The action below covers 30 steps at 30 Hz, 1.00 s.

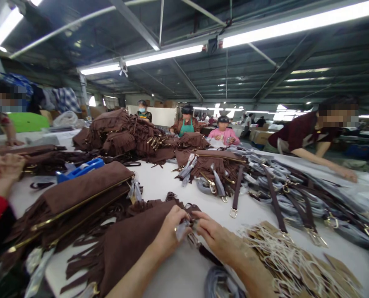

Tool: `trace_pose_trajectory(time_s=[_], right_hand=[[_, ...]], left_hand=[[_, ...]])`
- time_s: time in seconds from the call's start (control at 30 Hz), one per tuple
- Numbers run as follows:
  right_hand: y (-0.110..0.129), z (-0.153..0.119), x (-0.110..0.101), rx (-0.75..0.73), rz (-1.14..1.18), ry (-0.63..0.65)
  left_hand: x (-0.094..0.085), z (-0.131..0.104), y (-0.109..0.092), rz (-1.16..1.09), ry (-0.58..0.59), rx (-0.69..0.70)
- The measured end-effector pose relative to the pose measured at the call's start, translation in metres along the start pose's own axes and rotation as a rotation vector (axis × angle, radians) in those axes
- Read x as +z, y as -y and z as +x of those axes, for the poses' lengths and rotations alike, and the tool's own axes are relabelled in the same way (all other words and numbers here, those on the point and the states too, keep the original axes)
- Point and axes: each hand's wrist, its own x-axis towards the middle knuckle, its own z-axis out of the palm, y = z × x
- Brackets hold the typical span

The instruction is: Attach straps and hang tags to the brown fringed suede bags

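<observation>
A brown fringed bag (135, 236) lies in front of me, its fringe spread to the left. At its right end my left hand (172, 227) is closed, pinching the bag's end beside a bit of clear plastic wrap (181, 231). My right hand (212, 231) meets it there, fingers bent round the same spot. Just below the fingertips hangs a metal clasp (193, 239) on a dark strap (209, 253). What exactly the right fingers hold is partly hidden. A coiled, plastic-wrapped strap (221, 283) rests at the near edge.
Tan tags with white strings (283, 252) lie at right, below many wrapped straps (280, 194). Folded brown bags (82, 194) and a blue tape dispenser (80, 169) stand left; a bag pile (119, 136) rises behind. A co-worker's hand (9, 167) is at left; another person (308, 132) leans in at right.
</observation>
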Motion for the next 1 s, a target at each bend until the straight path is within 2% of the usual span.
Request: trace_pose_trajectory(time_s=[0.13, 0.23, 0.33, 0.43, 0.53, 0.63, 0.73, 0.8, 0.87, 0.93, 1.0], right_hand=[[-0.009, 0.005, 0.021, -0.131, 0.009, 0.057], [-0.02, 0.003, 0.025, -0.092, -0.055, 0.074], [-0.022, 0.001, 0.022, -0.092, -0.047, 0.087], [-0.013, 0.0, 0.018, -0.171, -0.019, 0.105], [-0.001, -0.002, 0.017, -0.178, -0.116, 0.097], [0.006, -0.003, 0.019, -0.126, -0.265, 0.156], [0.006, -0.001, 0.022, -0.131, -0.317, 0.194], [0.005, 0.001, 0.025, -0.138, -0.323, 0.187], [0.001, 0.003, 0.027, -0.11, -0.33, 0.178], [-0.004, 0.004, 0.026, -0.054, -0.336, 0.169], [-0.009, 0.003, 0.022, 0.012, -0.346, 0.147]], left_hand=[[-0.002, -0.007, -0.004, -0.092, 0.025, 0.021], [-0.006, -0.012, -0.006, -0.087, 0.064, -0.036], [-0.011, -0.011, -0.01, -0.073, 0.124, -0.035], [-0.011, -0.006, -0.013, -0.14, 0.06, -0.071], [-0.008, -0.002, -0.012, -0.209, -0.017, -0.103], [-0.005, -0.003, -0.009, -0.258, -0.026, -0.09], [-0.008, -0.005, -0.008, -0.238, -0.006, -0.053], [-0.014, -0.006, -0.009, -0.136, 0.04, -0.008], [-0.024, -0.008, -0.012, 0.009, 0.134, 0.045], [-0.042, -0.018, -0.015, 0.143, 0.251, 0.079], [-0.069, -0.037, -0.018, 0.247, 0.371, 0.082]])
